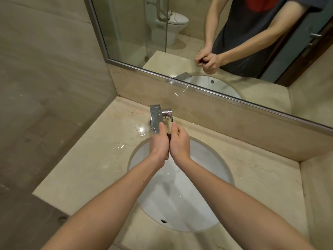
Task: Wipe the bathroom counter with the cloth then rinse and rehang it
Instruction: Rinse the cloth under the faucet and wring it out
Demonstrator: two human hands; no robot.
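Note:
A small dark cloth (169, 136) is bunched tight between my two hands over the back of the white sink (212, 170). My left hand (159, 144) and my right hand (180, 143) both grip it, fingers curled round it, just in front of the chrome tap (155, 119). Only a sliver of the cloth shows between the hands. The mirror (180, 42) shows the same hands squeezing the cloth. The beige marble counter (100, 159) around the sink is wet, with puddles left of the tap.
The tap's lever handle (170, 116) sticks out to the right of the spout. A marble backsplash (234, 127) runs under the mirror. A grey tiled wall stands to the left. The mirror reflects a toilet and a glass shower panel.

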